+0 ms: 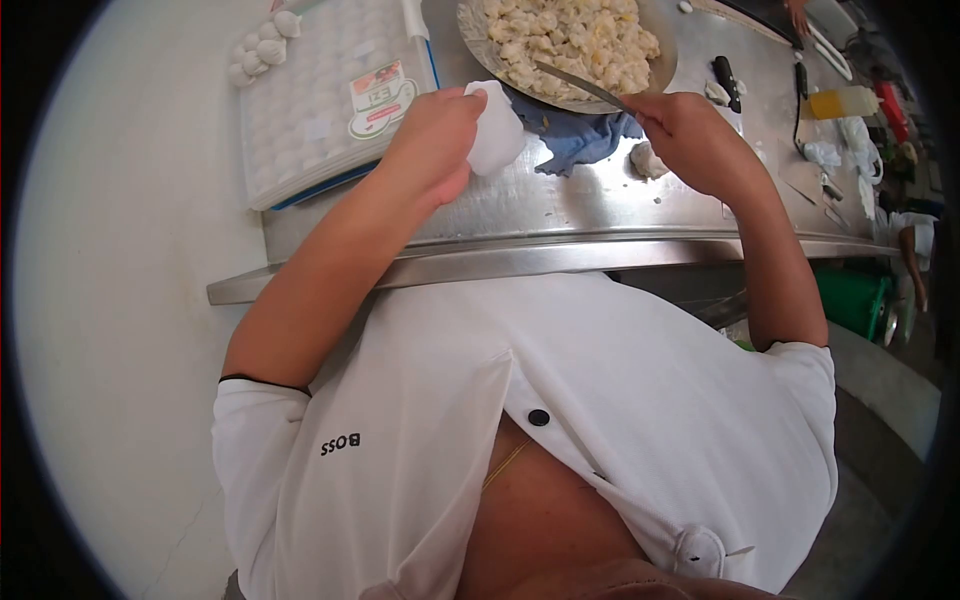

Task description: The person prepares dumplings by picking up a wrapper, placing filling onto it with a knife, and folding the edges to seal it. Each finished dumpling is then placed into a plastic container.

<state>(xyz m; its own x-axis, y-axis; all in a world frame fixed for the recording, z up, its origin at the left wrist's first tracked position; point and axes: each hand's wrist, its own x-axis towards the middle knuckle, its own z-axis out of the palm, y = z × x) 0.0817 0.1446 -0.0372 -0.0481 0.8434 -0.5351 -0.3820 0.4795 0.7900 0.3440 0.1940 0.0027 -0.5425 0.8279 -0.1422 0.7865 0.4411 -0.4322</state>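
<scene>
My left hand is closed on a white, flat, soft-looking dough wrapper, held upright at the near side of a large metal bowl. Pale, lumpy filling with small yellow bits fills the bowl. In my right hand is a knife, its handle hidden by the fingers and its narrow blade lying over the bowl's near rim, the tip at the filling. A blue cloth lies partly under the bowl. Beside my right hand sits a small pale lump.
Left of the bowl stands a lidded plastic box with rows of round white pieces; several dumplings rest on its corner. At right are a black-handled tool, a yellow squeeze bottle and plastic bags. The steel table edge runs before me.
</scene>
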